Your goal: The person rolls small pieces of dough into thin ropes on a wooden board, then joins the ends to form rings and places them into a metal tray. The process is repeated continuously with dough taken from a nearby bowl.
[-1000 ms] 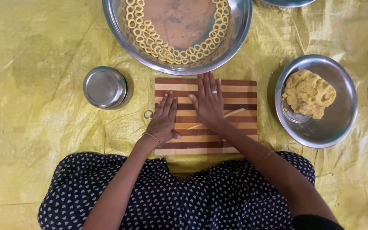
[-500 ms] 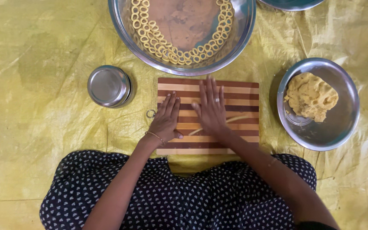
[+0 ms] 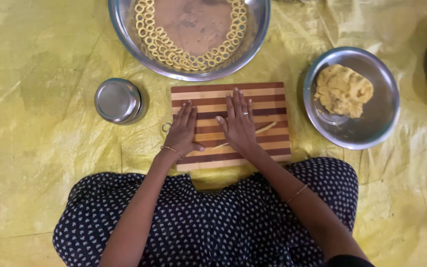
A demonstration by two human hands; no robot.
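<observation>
A striped cutting board (image 3: 231,96) is showing bands of dark brown and pale tan, lying over a crinkled yellow sheet (image 3: 40,163). The thin dough strand (image 3: 263,129) on it is looking pale yellow, matching the lump of dough (image 3: 343,90) in the shiny silver bowl (image 3: 371,133). The big steel basin (image 3: 124,24) is gleaming grey, its dough rings (image 3: 149,42) glowing golden (the base looking brownish). The lap cloth (image 3: 208,222) is dark navy, dotted white.

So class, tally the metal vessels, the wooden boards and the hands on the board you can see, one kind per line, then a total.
Large bowl with dough rings: 1
Smaller bowl with dough lump: 1
Small lidded tin: 1
Striped board: 1
Hands, left hand and right hand: 2
Total: 6
</observation>
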